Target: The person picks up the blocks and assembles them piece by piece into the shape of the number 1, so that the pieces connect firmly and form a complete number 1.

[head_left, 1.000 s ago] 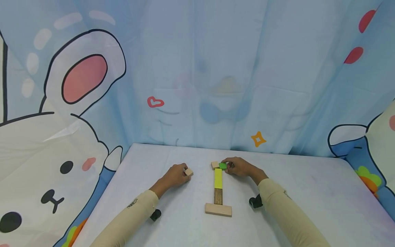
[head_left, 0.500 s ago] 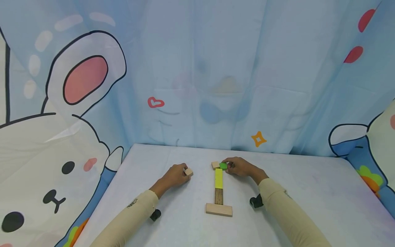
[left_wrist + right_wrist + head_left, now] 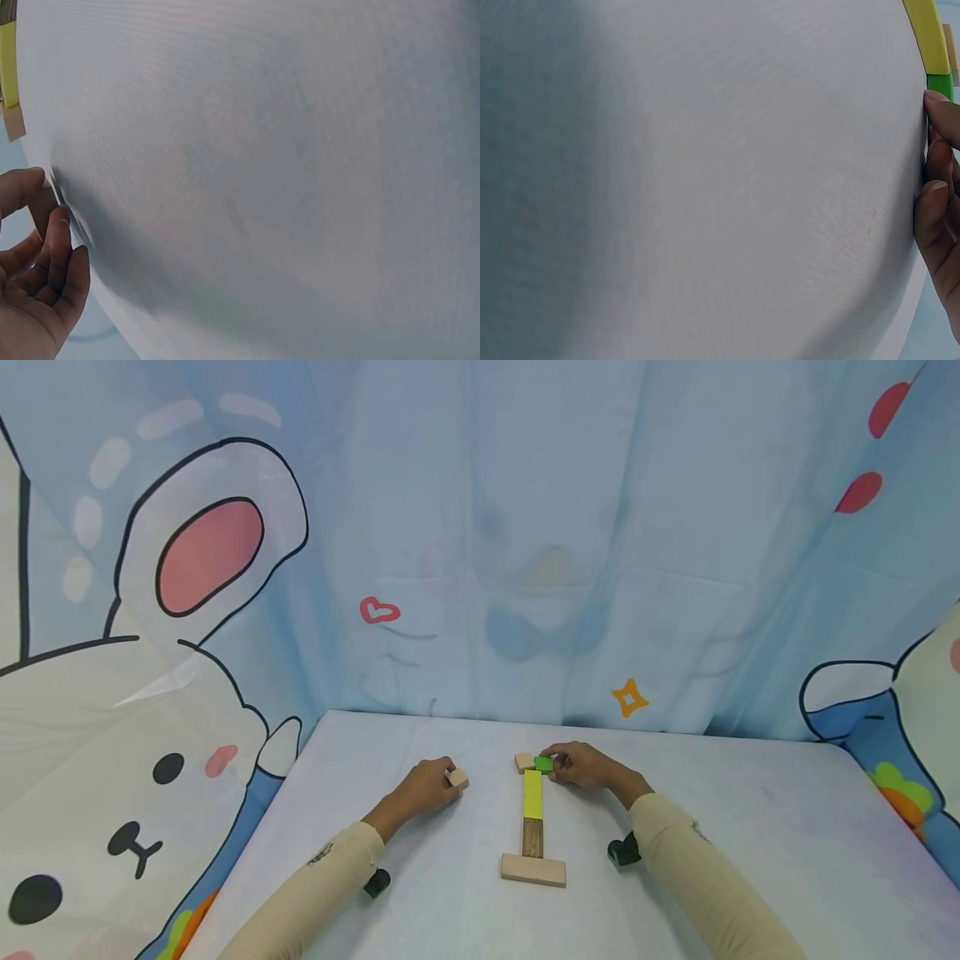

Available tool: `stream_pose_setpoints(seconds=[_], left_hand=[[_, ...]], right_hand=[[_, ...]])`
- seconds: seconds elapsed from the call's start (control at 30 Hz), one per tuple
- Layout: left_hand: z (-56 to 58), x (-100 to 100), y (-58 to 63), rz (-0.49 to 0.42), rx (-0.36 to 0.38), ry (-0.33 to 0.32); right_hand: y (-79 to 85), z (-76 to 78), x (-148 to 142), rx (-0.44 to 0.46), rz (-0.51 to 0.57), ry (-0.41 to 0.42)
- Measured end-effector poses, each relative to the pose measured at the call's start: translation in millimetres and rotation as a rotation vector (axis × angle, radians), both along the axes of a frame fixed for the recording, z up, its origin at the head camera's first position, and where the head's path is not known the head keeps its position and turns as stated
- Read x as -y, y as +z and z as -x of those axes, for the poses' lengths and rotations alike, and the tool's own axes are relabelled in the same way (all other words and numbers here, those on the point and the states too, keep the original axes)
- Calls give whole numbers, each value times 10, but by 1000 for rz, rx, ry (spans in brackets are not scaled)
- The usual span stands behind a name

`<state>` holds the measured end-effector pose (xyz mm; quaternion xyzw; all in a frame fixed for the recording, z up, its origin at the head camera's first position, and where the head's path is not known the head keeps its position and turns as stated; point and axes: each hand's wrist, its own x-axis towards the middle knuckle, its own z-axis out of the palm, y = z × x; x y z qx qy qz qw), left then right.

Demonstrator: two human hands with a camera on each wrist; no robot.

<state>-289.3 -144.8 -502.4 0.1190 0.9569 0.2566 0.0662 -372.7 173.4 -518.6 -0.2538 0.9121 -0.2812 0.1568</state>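
My left hand (image 3: 426, 787) pinches a small plain wooden block (image 3: 458, 778) between thumb and fingers, left of a row of blocks. In the left wrist view that wooden block (image 3: 43, 210) shows partly behind the fingers, close over the table. My right hand (image 3: 583, 765) grips the right end of a green block (image 3: 543, 764) at the row's far end. The green block (image 3: 940, 85) meets the end of the yellow block (image 3: 930, 34) in the right wrist view. Another plain wooden block (image 3: 524, 762) lies just left of the green one.
From the yellow block (image 3: 532, 794) the row runs toward me through a dark-grained brown block (image 3: 532, 837) to a long plain wooden block (image 3: 533, 870) lying crosswise. All lie on a white-covered table (image 3: 450, 910). A blue cartoon-printed curtain (image 3: 480, 527) hangs behind.
Both hands keep almost the same place and grip. The whole scene shifts very slightly in the head view; the blocks keep their arrangement.
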Motion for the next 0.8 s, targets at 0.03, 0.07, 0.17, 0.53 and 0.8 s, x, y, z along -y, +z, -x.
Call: stream_pose_setpoints(seconds=[0.03,0.07,0.17,0.53,0.8], left_hand=[[2,0,2,0,2,1],[3,0,5,-4,1,2],[3,-5,25,-8,-5,0],[15,-26,79,-16,9,7],[53,-53,100,-4,-10,-5]], right_hand=[[-1,0,0,-2,-1,0],[-2,1,1,-3,0,-1],[-2,-3,2,0,3,-6],[-13,-1,4,2,1,-14],[13,-27,10,13,13,-17]])
